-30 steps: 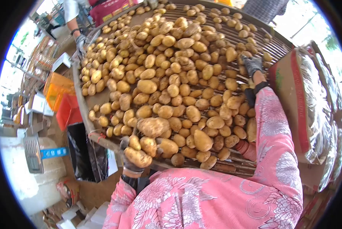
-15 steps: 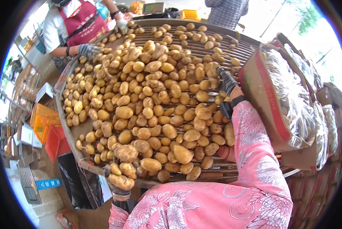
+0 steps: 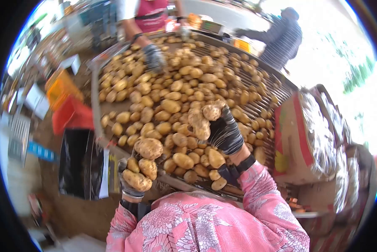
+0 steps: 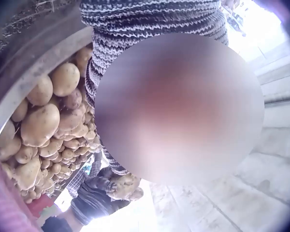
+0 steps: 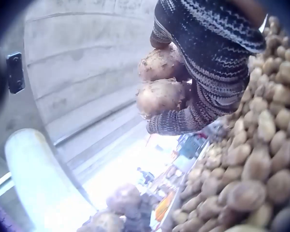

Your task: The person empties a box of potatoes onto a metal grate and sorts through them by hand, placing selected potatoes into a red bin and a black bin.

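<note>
My gloved left hand holds several potatoes at the near edge of the sorting table. A large, soil-flecked potato sits on top of this handful, with a smoother potato low in the palm. Over the pile, my gloved right hand grips knobbly potatoes. The right wrist view shows two potatoes pressed together between that hand's thumb and fingers. In the left wrist view a blurred oval covers what the left hand holds; only its striped knit glove shows around it.
A heap of potatoes spreads over the slatted table. Cartons with clear plastic bags stand at the right. A black-lined box, a red crate and an orange crate stand at left. Across the table, another person's gloved hand reaches in.
My right hand has come from the pile's far right back towards my body, now with potatoes in it. The left hand keeps its potatoes. The person opposite has reached further over the heap.
</note>
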